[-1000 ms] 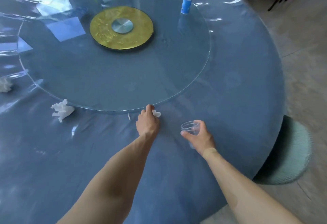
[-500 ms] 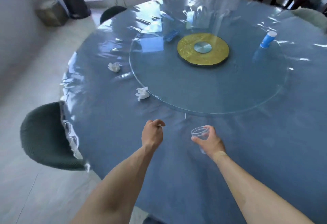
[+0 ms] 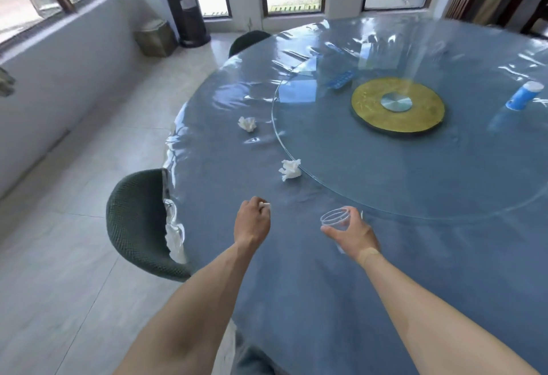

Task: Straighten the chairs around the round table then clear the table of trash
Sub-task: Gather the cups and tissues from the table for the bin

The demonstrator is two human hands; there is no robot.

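Note:
The round table (image 3: 296, 271) has a blue cloth under clear plastic and a glass turntable (image 3: 385, 173) with a gold disc (image 3: 397, 108). My left hand (image 3: 252, 223) hovers over the near edge, fingers curled round a small white scrap (image 3: 264, 204). My right hand (image 3: 353, 232) holds a clear plastic cup (image 3: 335, 219) upright just above the cloth. Two crumpled white tissues lie on the table: one (image 3: 290, 169) at the turntable's rim, one (image 3: 247, 123) farther left. A blue paper cup (image 3: 523, 96) stands on the turntable at the right.
A green chair (image 3: 133, 220) is tucked against the table's left edge, another green chair (image 3: 249, 39) at the far side. A blue flat object (image 3: 341, 79) lies on the glass. A dark tall bin (image 3: 184, 4) and a small box (image 3: 155, 38) stand by the windows.
My left hand picked the white scrap from the turntable's rim and drew back with it. My view swung left, bringing the chairs and floor into sight. The right hand kept hold of the cup.

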